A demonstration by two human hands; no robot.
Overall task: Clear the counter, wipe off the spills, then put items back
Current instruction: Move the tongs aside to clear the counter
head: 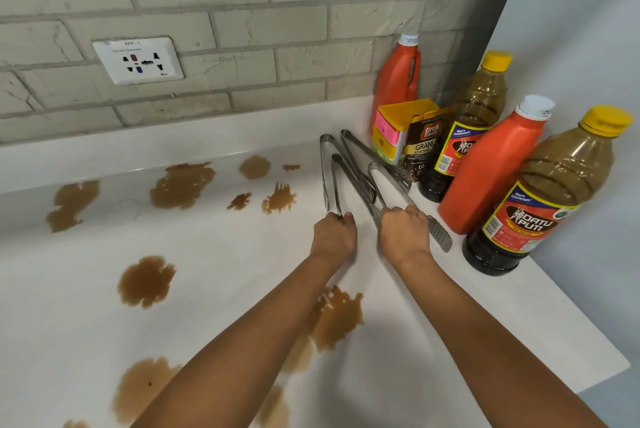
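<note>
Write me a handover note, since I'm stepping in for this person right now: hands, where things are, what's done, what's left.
Left hand: pinching the near end of the left tongs, which lie on the counter.
Right hand: gripping another pair of tongs beside them; more tongs are tangled there.
In the right corner stand two orange bottles, two brown sauce bottles, a yellow box and a coffee pouch.
Done: nothing visibly cleared yet.
Left: remove tongs and corner items, wipe the brown spills spread over the counter, then put everything back.
</note>
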